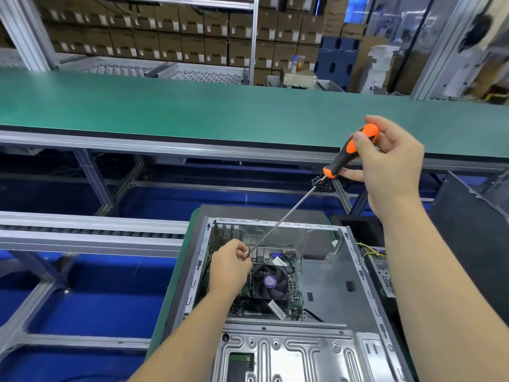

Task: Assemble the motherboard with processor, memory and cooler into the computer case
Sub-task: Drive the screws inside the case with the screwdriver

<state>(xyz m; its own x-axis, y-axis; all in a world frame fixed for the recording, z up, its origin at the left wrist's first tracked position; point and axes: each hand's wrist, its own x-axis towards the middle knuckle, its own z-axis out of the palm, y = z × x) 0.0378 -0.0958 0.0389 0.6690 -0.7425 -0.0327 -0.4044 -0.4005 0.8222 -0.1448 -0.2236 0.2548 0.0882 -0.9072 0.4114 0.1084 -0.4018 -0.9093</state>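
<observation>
left grip (234, 261) pinches screwdriver (349, 154) tip over motherboard (275, 299).

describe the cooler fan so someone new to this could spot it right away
Find the open metal computer case at the near edge of the bench. On the green motherboard inside it, beside the left hand, sits the fan: the only square black frame with dark blades and a round purple sticker at its hub.

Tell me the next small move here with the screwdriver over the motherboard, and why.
Probably steady the tip and start turning the handle. The right hand grips the screwdriver by its orange handle, the left hand pinches at the shaft's tip just above the motherboard, beside the cooler fan. Whether a screw sits on the tip is hidden.
</observation>
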